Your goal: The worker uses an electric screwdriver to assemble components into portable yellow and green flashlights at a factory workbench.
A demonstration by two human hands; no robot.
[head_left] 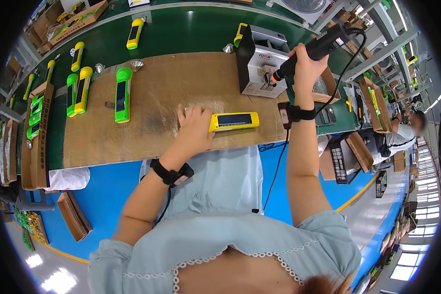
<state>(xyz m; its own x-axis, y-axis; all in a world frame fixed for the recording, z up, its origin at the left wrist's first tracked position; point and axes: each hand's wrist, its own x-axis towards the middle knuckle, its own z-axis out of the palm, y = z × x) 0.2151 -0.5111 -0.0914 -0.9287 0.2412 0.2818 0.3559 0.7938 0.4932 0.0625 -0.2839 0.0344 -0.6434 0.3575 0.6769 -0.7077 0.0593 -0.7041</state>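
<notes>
My right hand (308, 62) is wrapped around a black electric screwdriver (323, 45). Its orange-ringed tip points down and left at the front of a screw feeder box (261, 63), where the bit meets the small metal outlet; whether it touches a screw is too small to tell. On the cardboard sheet, my left hand (196, 122) closes over the left end of a yellow flashlight (234, 120) with a dark panel facing up. The fingers hide that end. A green flashlight (123, 95) with a similar panel lies farther left, a silver reflector (136, 64) beside its top.
A cardboard sheet (166, 78) covers the green bench. More yellow flashlights (83, 90) lie at the left and back. A long carton (36, 147) with green flashlights stands at the left edge. The screwdriver's cord (361, 54) hangs at the right, near tools and another carton.
</notes>
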